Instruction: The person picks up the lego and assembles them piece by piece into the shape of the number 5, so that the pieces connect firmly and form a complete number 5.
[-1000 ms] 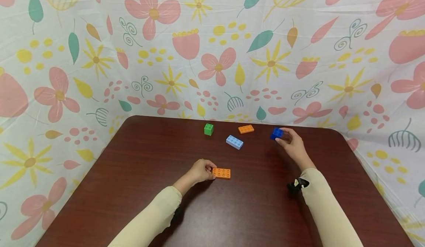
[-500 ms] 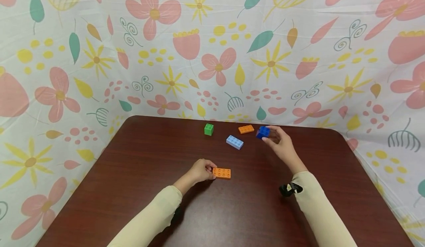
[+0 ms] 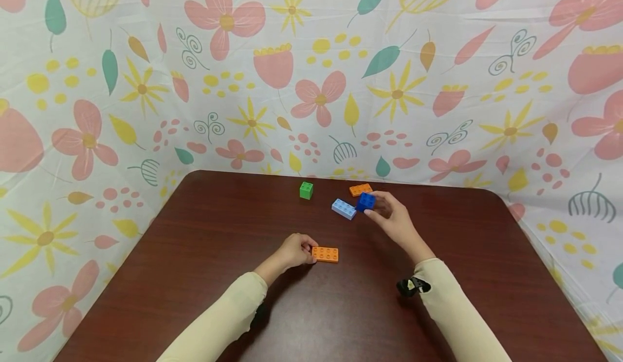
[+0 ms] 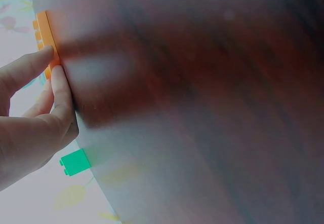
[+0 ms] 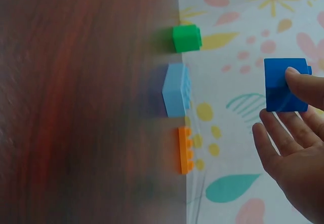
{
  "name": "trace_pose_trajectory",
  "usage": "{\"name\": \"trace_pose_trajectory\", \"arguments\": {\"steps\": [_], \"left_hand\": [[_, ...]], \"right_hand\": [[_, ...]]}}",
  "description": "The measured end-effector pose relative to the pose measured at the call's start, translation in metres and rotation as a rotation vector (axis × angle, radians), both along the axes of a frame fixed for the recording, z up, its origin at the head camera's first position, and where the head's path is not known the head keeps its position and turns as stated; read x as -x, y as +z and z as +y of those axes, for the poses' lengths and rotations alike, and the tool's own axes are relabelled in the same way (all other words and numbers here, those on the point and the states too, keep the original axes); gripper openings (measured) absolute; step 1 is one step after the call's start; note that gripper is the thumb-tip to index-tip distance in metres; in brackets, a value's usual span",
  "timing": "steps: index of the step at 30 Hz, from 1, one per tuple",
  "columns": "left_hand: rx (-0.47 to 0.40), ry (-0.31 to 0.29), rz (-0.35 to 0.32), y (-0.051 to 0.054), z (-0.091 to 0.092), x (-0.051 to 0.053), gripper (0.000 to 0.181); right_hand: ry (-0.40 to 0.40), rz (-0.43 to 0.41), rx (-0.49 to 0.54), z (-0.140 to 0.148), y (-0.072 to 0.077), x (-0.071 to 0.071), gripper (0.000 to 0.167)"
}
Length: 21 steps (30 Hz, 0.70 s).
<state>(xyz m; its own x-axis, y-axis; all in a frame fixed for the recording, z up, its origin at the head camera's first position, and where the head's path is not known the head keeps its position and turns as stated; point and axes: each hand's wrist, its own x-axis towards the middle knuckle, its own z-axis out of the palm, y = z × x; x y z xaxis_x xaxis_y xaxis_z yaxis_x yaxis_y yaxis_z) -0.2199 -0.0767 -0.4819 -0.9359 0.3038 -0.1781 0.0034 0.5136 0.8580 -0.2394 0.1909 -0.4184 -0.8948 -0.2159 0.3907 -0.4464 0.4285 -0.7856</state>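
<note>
My left hand [image 3: 293, 250] pinches the left end of a flat orange brick [image 3: 327, 254] that lies studs up on the dark table. In the left wrist view, thumb and fingertips sit at the edge of this orange brick [image 4: 49, 36]. Held up above the table, a dark blue square brick [image 3: 366, 202] is between the thumb and fingers of my right hand [image 3: 395, 222]. The right wrist view shows the blue brick [image 5: 285, 84] apart from the table surface. Just left of it in the head view lies a light blue brick [image 3: 343, 209].
A second flat orange brick [image 3: 360, 190] lies near the table's back edge, behind the blue brick. Further left stands a small green brick [image 3: 306, 190]. A flowered cloth [image 3: 311, 80] hangs behind the brown table [image 3: 204, 226].
My right hand has moved left and a little nearer with the dark blue brick, from the right side to beside the light blue brick. The left hand and its orange brick have stayed put.
</note>
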Motion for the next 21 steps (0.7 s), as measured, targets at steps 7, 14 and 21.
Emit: {"name": "trace_pose_trajectory", "arguments": {"steps": [7,14,21], "left_hand": [[-0.012,-0.001,-0.005,0.0,0.0,0.0,0.031],[-0.011,0.0,-0.013,0.0,0.0,0.0,0.031],[-0.011,0.0,-0.009,0.0,0.0,0.001,0.031]], "right_hand": [[0.004,-0.034,-0.002,0.001,-0.025,0.009,0.044],[0.041,-0.049,0.008,-0.004,-0.029,0.002,0.042],[0.074,-0.064,0.006,-0.015,-0.025,-0.01,0.042]]}}
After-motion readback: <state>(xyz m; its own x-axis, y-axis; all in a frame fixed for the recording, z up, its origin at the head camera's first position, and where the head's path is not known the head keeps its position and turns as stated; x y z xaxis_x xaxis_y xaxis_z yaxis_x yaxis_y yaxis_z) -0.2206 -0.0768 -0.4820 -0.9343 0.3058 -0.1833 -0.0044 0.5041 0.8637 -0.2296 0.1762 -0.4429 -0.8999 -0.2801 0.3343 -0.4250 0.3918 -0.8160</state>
